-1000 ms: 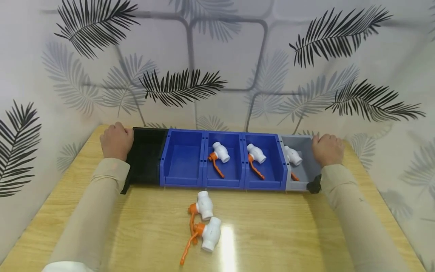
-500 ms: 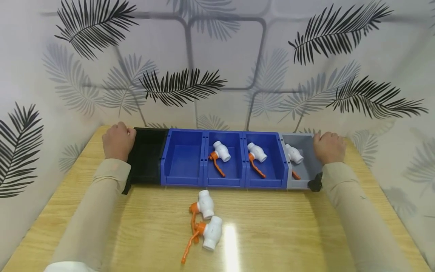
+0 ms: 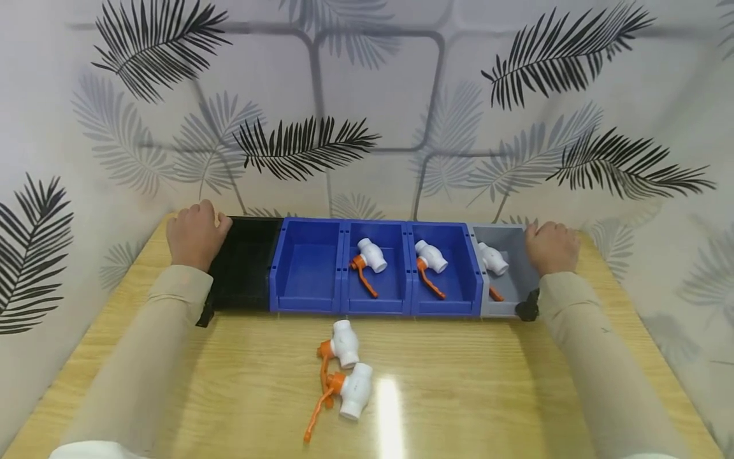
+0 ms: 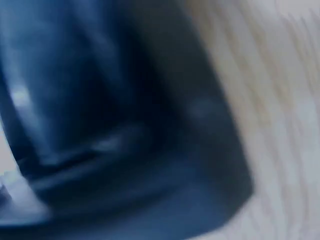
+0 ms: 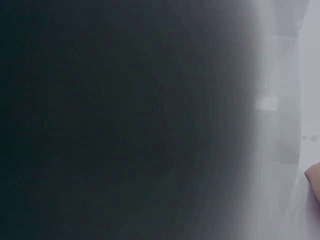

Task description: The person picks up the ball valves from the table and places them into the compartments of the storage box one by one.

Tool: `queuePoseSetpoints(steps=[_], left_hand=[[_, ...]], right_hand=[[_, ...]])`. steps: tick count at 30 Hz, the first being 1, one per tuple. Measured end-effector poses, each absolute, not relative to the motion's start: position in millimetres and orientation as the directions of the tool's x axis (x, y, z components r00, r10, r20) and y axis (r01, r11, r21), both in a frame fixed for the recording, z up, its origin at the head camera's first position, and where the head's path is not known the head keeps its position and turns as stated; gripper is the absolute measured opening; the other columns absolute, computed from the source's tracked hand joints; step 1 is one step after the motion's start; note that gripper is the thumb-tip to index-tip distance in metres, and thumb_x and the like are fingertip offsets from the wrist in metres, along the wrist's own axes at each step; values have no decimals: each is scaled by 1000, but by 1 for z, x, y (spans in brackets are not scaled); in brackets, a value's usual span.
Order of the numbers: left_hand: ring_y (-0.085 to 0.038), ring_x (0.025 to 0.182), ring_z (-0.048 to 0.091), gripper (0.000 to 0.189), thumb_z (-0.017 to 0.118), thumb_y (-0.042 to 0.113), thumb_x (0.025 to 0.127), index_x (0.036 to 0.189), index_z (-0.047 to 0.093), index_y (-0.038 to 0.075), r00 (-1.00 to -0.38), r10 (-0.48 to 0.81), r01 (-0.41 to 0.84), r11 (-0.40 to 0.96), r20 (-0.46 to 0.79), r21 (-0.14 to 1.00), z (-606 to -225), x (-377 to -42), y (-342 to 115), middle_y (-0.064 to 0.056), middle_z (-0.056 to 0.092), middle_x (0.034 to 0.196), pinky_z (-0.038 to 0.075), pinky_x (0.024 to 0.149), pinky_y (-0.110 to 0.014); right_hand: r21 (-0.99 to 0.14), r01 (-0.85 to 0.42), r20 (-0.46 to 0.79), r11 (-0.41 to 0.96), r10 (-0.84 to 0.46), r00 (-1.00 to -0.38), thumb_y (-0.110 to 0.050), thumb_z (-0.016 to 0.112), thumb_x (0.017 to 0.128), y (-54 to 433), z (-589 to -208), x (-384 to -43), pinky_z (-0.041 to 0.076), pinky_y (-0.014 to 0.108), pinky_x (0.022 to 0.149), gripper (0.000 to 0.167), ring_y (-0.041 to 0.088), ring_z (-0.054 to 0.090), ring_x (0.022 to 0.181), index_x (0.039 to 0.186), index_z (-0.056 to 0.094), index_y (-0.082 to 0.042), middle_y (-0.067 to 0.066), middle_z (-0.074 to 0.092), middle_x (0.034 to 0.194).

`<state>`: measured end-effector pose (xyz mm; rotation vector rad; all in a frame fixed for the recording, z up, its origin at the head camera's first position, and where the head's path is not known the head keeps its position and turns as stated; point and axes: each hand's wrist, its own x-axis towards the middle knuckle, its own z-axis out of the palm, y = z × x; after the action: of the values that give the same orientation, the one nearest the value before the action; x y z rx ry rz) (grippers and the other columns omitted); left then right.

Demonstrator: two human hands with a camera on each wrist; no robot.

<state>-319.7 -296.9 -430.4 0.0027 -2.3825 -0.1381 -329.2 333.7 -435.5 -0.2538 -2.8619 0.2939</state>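
In the head view, my left hand point(image 3: 195, 236) is at the outer back corner of a black storage bin point(image 3: 243, 264), fingers curled at its side wall and thumb over the rim. At the other end of the row, my right hand point(image 3: 553, 247) grips the outer side wall of a grey bin point(image 3: 518, 280). A white ball valve point(image 3: 493, 260) with an orange lever lies in the grey bin. The left wrist view shows the dark bin point(image 4: 100, 100), blurred; a dark surface fills most of the right wrist view.
Between the end bins stand several blue bins point(image 3: 309, 305). Two of them hold a ball valve each, one in the middle bin point(image 3: 374, 256) and one to its right point(image 3: 431, 257). Two more valves point(image 3: 357, 390) lie on the wooden table point(image 3: 447, 376) in front, levers overlapping. A patterned wall point(image 3: 367, 89) rises behind.
My left hand has shifted slightly left at the black bin's corner, its thumb more spread. The right hand, bins and valves keep their places; the head view shifts slightly.
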Motion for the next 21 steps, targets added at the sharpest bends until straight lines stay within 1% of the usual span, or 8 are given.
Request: queuePoseSetpoints(steps=[1,2,6,8,11,14,18,21], left_hand=[[-32,42,37,27,51,18,82,62,36,8,-729,-28,55,993,684,100,-429,-319,-296,-10,36,50,28,42,-42],[-31,43,37,25,50,19,82,64,38,7,-743,-31,69,990,669,122,-427,-318,-295,-10,38,51,28,42,-42],[-28,52,45,19,48,23,85,77,48,6,-825,-51,121,957,563,264,-412,-302,-284,-10,49,64,33,46,-41],[-26,55,46,19,48,24,87,81,49,7,-863,-44,148,930,503,336,-404,-285,-277,-9,50,68,34,48,-39],[-21,57,45,16,47,23,89,82,48,9,-898,25,218,892,439,396,-393,-258,-263,-6,48,70,34,51,-36],[-17,59,44,12,49,21,90,85,49,10,-918,116,287,855,380,432,-387,-233,-247,-3,47,71,36,54,-34],[-13,63,45,7,52,19,88,90,51,13,-925,254,361,817,281,450,-388,-197,-225,2,50,75,39,57,-30],[-10,66,47,5,54,18,89,91,53,14,-924,331,381,774,190,506,-395,-171,-209,5,51,77,42,58,-27]], right_hand=[[-226,149,230,963,202,-952,-31,23,98,333,-436,-329,33,61,77,57,54,45,91,89,50,18,38,50,94],[-230,153,225,961,206,-952,-31,23,98,333,-436,-329,33,61,78,57,53,45,92,90,50,18,37,49,95],[-239,151,228,959,206,-952,-31,24,98,333,-436,-328,33,61,78,56,53,45,92,90,50,17,37,50,94],[-236,140,229,962,195,-954,-31,23,98,331,-435,-330,33,61,77,56,53,45,92,89,50,18,37,49,94],[-229,132,232,964,186,-955,-30,23,97,329,-433,-331,34,61,75,56,53,46,90,88,50,18,37,50,92],[-226,135,224,965,186,-957,-30,24,97,329,-432,-330,35,60,74,55,54,47,88,87,50,18,37,50,90],[-236,132,213,963,184,-959,-29,25,97,330,-433,-327,35,61,75,54,54,47,87,86,51,18,37,50,89],[-245,124,207,962,177,-962,-29,23,97,330,-433,-325,35,61,75,56,54,47,88,86,51,18,38,50,90]])
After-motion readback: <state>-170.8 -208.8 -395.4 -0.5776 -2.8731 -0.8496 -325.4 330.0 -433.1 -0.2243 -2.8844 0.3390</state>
